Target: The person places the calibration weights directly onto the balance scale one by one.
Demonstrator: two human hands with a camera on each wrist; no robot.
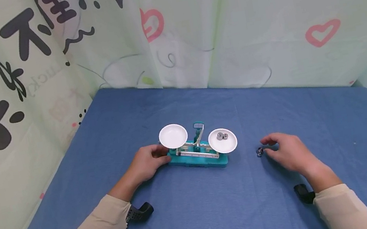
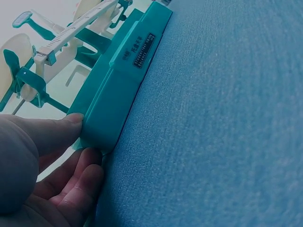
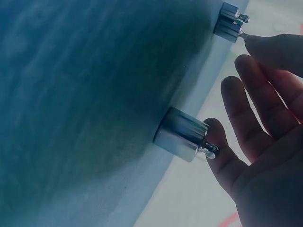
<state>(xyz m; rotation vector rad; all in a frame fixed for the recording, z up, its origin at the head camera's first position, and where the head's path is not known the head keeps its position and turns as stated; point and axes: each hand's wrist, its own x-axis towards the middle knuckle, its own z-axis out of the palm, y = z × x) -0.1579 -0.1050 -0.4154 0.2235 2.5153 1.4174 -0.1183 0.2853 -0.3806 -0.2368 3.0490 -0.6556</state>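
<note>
A small teal balance scale (image 1: 198, 159) with two white pans stands on the blue cloth. My left hand (image 1: 146, 163) grips the left end of its base; in the left wrist view the thumb (image 2: 66, 126) lies against the base, with the fingers curled beside the end. Two metal weights (image 1: 223, 136) sit in the right pan (image 1: 223, 148); the left pan (image 1: 173, 135) holds nothing. My right hand (image 1: 290, 153) hovers beside metal weights on the cloth, fingers loosely bent and holding nothing. In the right wrist view, a larger weight (image 3: 180, 135) stands apart from two smaller ones (image 3: 228, 22) near the thumb tip.
Blue cloth (image 1: 200, 217) covers the table. A pale curtain (image 1: 262, 16) with dark lettering and pink shapes hangs along the back and left edges. Black wrist devices (image 1: 139, 212) show at both sleeves.
</note>
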